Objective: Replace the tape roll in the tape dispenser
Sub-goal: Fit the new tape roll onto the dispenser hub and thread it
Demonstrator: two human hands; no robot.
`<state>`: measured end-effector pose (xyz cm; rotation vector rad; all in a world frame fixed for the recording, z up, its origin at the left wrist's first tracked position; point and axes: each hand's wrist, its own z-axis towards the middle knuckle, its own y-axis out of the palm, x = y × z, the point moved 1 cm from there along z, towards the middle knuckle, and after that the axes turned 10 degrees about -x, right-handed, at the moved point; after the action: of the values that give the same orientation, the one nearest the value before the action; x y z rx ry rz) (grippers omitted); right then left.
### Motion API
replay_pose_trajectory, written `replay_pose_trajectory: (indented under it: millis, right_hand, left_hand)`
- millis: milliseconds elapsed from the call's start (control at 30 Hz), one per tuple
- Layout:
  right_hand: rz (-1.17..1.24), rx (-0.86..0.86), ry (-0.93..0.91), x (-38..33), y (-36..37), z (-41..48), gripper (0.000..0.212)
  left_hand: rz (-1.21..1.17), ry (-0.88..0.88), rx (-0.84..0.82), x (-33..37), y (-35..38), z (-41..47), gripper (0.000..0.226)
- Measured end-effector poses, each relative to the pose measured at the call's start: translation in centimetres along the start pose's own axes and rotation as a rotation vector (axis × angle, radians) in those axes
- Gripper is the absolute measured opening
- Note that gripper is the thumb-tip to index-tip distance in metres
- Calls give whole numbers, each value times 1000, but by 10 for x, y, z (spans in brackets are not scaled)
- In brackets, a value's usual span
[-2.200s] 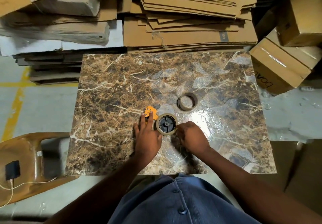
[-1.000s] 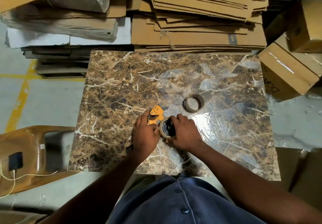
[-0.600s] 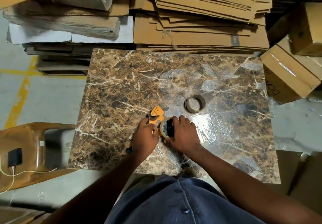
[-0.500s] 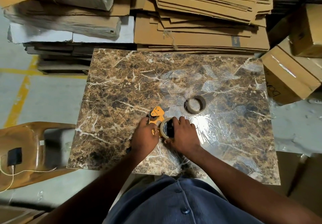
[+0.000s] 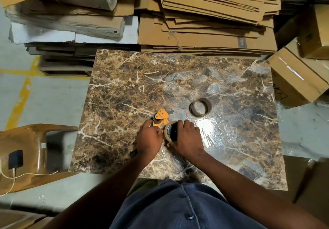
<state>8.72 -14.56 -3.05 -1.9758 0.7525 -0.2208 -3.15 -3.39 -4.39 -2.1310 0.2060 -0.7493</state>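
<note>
Now that I've tipped the tape dispenser [image 5: 161,117] up on edge, my right fingers [image 5: 186,123] curl over the seated tape roll [image 5: 168,130], left fingers [image 5: 151,128] gripping the frame, old core [image 5: 200,106] lying beyond them.

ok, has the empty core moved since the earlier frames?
No. The core lies among the same white veins on the table as before; only the camera shifted.

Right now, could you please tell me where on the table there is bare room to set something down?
The tabletop is bare across its far left, between the cardboard stack and the tape dispenser, and on the right, between the empty core and the boxes. The near middle is crowded: the left hand grips the dispenser, the right hand the tape roll.
</note>
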Motion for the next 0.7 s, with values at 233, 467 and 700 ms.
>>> replay_pose_trajectory:
  millis: [233,467,700]
  right_hand:
    - [72,112,-101,-14,-22,18,54]
    - [90,83,-237,-32,-44,56,44]
    - [88,-9,-201,-44,-39,77,46]
  left_hand:
    - [-24,55,-35,-7,1,5,17]
    - [19,82,-52,-6,-3,4,17]
    - [-22,6,-84,-11,4,10,16]
